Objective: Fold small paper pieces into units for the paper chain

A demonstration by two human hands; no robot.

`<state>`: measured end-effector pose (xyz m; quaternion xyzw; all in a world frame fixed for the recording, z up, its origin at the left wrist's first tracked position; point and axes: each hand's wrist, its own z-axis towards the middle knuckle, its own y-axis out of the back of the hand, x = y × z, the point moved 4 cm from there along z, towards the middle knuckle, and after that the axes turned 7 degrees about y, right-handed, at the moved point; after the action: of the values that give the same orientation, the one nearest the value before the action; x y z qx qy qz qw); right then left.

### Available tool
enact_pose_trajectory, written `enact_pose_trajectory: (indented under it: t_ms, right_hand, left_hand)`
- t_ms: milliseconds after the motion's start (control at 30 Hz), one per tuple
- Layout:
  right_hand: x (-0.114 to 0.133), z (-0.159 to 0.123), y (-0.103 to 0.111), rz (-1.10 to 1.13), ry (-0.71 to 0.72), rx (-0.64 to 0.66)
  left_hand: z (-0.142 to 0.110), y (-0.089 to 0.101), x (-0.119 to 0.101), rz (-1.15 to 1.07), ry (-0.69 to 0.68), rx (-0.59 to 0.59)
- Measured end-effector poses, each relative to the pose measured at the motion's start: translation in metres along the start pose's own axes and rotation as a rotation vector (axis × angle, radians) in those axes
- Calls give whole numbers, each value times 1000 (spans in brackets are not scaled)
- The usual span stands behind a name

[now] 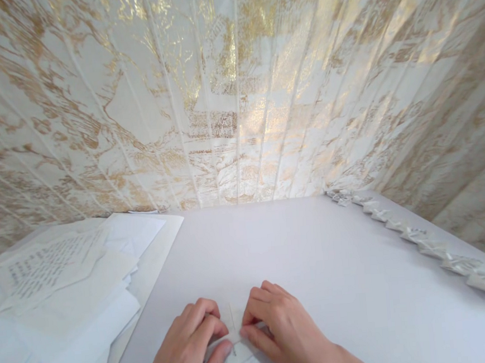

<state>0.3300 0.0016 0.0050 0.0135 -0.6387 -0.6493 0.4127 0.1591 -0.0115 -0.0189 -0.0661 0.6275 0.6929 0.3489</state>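
Working with both bare hands over one small off-white sheet of creased paper [234, 333], the landmark here, at the near middle of the table. Right hand [285, 323]: thumb and forefinger pinched on the sheet's right side. Left hand [184, 345]: fingers curled, thumb at the sheet's left side; cannot tell whether it grips or only presses.

Left of the sheet, a large cream backing sheet [159, 263] bears a loose, overlapping heap of white papers [80, 314], a page of dark handwriting [52, 269] on top.

Surface: smooth white tabletop [273, 246]. Beyond the sheet, a white wall covering with gold print and vertical ridges [220, 116] rises from the far edge.

Right of the sheet, a row of folded grey-white paper pieces [433, 248] follows the table's right edge; bare white surface lies between row and right hand.
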Motion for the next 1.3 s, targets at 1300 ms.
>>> enact_pose_trajectory:
  t_ms: [1300]
  right_hand:
    - [-15,-20,9,235,-190,5]
  left_hand:
    - [-12,5,12,-32,125,-90]
